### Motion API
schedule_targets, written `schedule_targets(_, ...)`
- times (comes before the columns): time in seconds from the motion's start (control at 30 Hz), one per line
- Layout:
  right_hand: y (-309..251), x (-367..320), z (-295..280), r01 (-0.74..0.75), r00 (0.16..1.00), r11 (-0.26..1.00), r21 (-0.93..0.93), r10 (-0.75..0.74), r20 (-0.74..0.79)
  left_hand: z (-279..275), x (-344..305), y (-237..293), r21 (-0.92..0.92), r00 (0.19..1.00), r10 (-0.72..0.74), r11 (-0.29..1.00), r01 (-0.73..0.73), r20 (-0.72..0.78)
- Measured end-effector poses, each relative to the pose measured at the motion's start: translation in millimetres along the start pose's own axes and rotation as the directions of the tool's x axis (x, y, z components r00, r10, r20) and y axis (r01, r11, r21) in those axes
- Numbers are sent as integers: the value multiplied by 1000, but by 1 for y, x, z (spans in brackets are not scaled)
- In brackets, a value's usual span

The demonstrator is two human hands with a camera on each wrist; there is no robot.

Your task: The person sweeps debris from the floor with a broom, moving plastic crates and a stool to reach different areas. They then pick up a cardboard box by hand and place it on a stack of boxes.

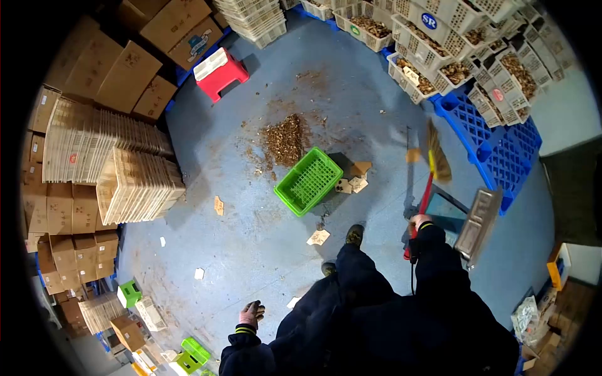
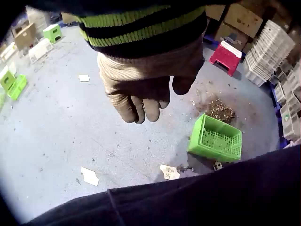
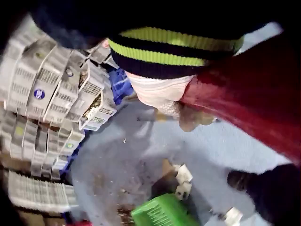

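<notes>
My gloved right hand (image 1: 421, 222) grips the red handle of a broom (image 1: 429, 188), its yellowish bristles fanned out away from me. In the right wrist view the red handle (image 3: 249, 94) looms large beside the gloved hand (image 3: 162, 99). Right beside this hand is a blue panel with a wide metallic-grey edge (image 1: 480, 225), which looks like a dustpan. My gloved left hand (image 1: 251, 313) hangs over the floor holding nothing, its fingers (image 2: 151, 109) loosely bent. Ahead on the floor stand a green plastic basket (image 1: 280, 191) and a heap of brown scraps (image 1: 283, 141).
Torn cardboard pieces (image 1: 318, 237) lie about the blue floor. A red stool (image 1: 221, 75) stands beyond the heap. Stacked crates (image 1: 135, 188) and cartons (image 1: 59, 207) line the left. Filled crates (image 1: 411, 78) and a blue pallet (image 1: 501, 160) are at the right.
</notes>
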State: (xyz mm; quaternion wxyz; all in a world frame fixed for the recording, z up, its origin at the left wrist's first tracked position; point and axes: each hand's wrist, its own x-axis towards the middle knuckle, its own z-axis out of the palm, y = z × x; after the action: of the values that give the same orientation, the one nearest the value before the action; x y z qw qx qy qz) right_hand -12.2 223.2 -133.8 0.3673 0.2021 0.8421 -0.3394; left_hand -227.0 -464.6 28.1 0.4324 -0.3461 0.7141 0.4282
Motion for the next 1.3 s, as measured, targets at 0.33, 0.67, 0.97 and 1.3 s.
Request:
schedule_targets(0.33, -229, -97, -49, -21, 941, 150, 988, 337, -31, 44, 5, 98, 53, 993, 65, 996, -71, 103)
schedule_targets(0.67, -253, -54, -158, 240, 818, 168, 956, 495, -293, 50, 97, 224, 67, 977, 61, 995, -76, 206)
schedule_targets(0.97, -105, 235, -208, -63, 949, 919, 390, 176, -261, -77, 87, 229, 79, 998, 27, 997, -23, -49)
schedule_targets(1.3, -410, 52, -195, -207, 970, -13, 978, 127, 207, -31, 141, 261, -54, 989, -32, 998, 40, 148)
